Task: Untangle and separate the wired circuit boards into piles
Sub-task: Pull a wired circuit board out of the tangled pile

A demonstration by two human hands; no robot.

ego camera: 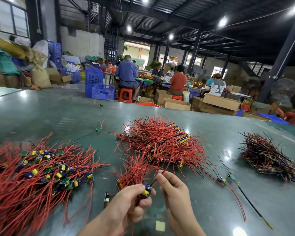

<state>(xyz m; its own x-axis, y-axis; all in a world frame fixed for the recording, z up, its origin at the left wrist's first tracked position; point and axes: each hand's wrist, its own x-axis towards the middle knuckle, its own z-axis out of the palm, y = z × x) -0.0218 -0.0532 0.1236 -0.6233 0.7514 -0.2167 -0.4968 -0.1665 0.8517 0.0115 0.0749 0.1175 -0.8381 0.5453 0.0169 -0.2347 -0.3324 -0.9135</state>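
Left hand (pixel 131 200) gripping a small bunch of wired circuit boards (pixel 136 174), fingers curled round the board ends, red leads fanning up and away. Right hand (pixel 174 189) just beside it, thumb and forefinger pinching one thin dark wire (pixel 157 178) that runs from that bunch.

Loose sorted pile (pixel 41 169) near left on the table (pixel 58 113), big tangled heap (pixel 160 142) centre far, darker stack (pixel 269 155) right. Few strays lying apart: single boards (pixel 226 178) near right.

Risks, judged from here:
- pulling the pinched wire hard: likely snaps the solder joint or drags neighbouring boards out with it
- leads of the held bunch close over the centre heap: could re-snag
- loose grip on the bunch: boards drop, mix with the strays
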